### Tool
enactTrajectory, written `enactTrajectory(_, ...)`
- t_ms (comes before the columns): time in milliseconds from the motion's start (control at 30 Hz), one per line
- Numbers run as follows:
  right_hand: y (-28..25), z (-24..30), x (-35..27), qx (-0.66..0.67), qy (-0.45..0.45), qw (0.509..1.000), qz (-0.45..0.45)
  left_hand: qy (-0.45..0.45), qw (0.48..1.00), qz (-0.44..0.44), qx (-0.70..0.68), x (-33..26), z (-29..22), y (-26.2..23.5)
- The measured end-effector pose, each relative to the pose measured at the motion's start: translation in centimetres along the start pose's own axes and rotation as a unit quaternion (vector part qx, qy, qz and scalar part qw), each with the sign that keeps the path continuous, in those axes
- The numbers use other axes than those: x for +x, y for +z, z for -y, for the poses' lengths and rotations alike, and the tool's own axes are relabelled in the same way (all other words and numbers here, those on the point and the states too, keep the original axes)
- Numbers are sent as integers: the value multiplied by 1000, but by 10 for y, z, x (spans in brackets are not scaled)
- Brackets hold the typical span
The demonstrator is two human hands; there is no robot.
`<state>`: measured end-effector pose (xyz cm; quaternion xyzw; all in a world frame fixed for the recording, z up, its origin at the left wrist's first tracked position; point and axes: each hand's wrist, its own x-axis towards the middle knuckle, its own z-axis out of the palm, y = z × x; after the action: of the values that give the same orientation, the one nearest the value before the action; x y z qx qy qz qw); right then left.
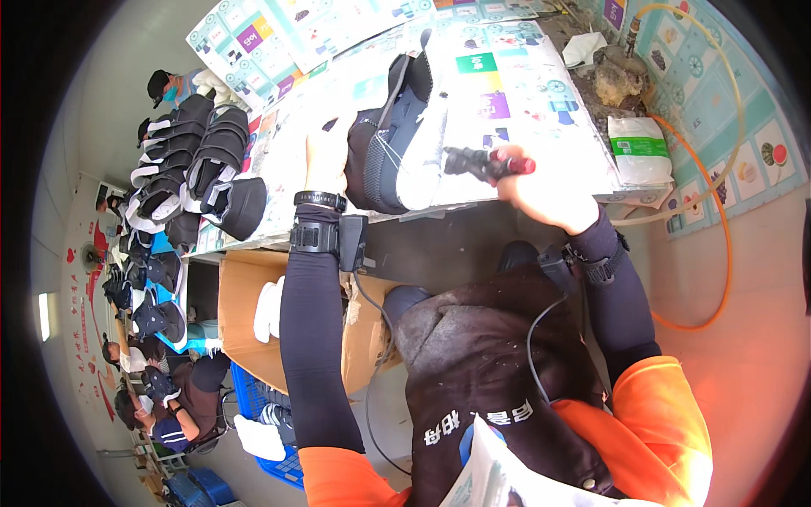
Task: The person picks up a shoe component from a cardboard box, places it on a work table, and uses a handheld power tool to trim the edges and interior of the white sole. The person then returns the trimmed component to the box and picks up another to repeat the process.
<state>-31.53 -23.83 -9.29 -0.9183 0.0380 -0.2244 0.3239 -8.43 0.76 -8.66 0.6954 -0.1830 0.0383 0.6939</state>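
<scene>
A dark grey and black shoe [384, 144] with a white sole side stands on the table in front of me, its tongue and collar upward. Washed out by bright light, my left hand [326, 159] is against the shoe's left side; its fingers are partly hidden. To the right of the shoe, my right hand [545, 190] is closed around a dark, slim hand tool [467, 162] with a red end. The tool's dark tip points left at the white side of the shoe. Thin pale lines like thread cross the shoe's upper.
Several black shoes [224, 160] stand in rows at the left. Below the table are a cardboard box [245, 296] and a blue basket [249, 397]. A green-and-white pack [639, 152] and an orange hose [728, 245] are at the right. Other people [198, 397] sit at the left.
</scene>
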Motion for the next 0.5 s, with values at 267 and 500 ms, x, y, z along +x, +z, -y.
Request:
enactTrajectory(267,8,-12,3,-9,30,999,-31,-1,1000,-3,-20,0,-4,3)
enactTrajectory(500,-25,1,1,107,13,993,54,81,995,-53,38,-4,-22,3)
